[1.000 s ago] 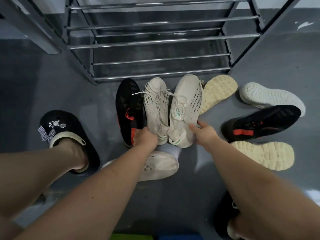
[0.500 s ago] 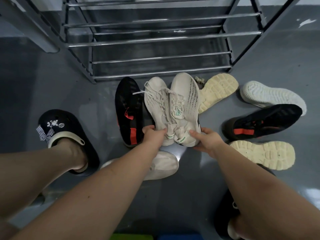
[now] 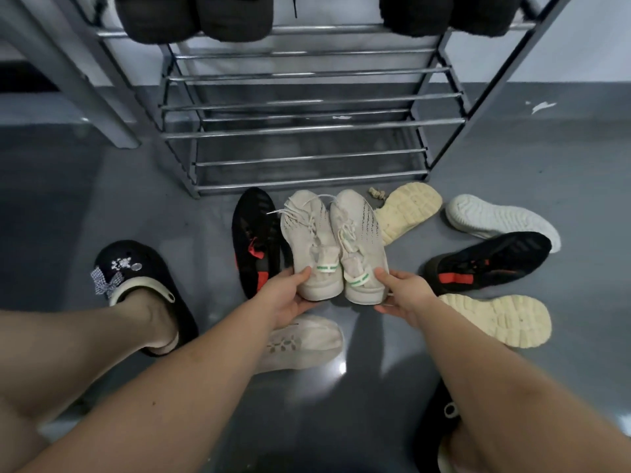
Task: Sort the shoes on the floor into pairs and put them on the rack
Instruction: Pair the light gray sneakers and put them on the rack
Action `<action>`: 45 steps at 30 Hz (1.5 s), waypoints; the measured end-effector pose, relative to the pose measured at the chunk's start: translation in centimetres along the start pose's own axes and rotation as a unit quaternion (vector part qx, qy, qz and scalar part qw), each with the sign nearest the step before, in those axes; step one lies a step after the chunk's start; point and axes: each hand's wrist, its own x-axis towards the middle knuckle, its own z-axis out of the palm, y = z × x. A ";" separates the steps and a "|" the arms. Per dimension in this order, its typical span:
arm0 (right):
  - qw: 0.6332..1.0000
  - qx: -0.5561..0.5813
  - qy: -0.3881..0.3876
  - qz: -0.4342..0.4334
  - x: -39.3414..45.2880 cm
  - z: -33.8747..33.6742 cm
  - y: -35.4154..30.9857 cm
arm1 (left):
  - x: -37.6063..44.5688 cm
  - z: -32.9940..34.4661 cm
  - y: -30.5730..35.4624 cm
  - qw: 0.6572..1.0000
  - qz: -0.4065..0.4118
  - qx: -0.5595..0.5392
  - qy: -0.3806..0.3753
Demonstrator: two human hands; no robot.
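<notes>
While fingers curl round only the heels, left hand (image 3: 286, 295) on the left cream sneaker (image 3: 309, 247), right hand (image 3: 404, 295) on the right cream sneaker (image 3: 362, 247), mid-frame below the rack (image 3: 307, 131): could slip, snag loose laces on a bar

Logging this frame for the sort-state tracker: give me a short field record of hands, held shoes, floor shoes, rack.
left hand: grips the heel of the left cream knit sneaker
right hand: grips the heel of the right cream knit sneaker
held pair: side by side, toes toward the rack
black and red sneakers: one left of the held pair, one at right, apart
soles up: two cream shoes
other floor shoes: white shoe, beige shoe under the left arm
rack lower shelves: no shoes visible
rack top shelf: dark shoes, partly cut off
</notes>
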 end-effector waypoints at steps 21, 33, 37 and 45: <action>0.986 0.044 0.023 -0.160 -10.5 5.2 -5.6 | -9.2 -2.8 5.5 0.986 0.118 -0.065 -0.095; 0.977 -0.040 -0.040 -0.206 -11.4 6.9 -13.1 | -10.6 -2.6 11.5 0.977 0.189 -0.045 -0.092; 0.979 -0.029 -0.051 -0.198 -9.8 9.1 -14.1 | -9.7 -3.6 13.5 0.975 0.214 -0.030 -0.057; 0.975 -0.003 -0.036 -0.218 -5.0 13.5 -16.8 | -6.1 -4.0 17.9 0.966 0.257 -0.040 0.009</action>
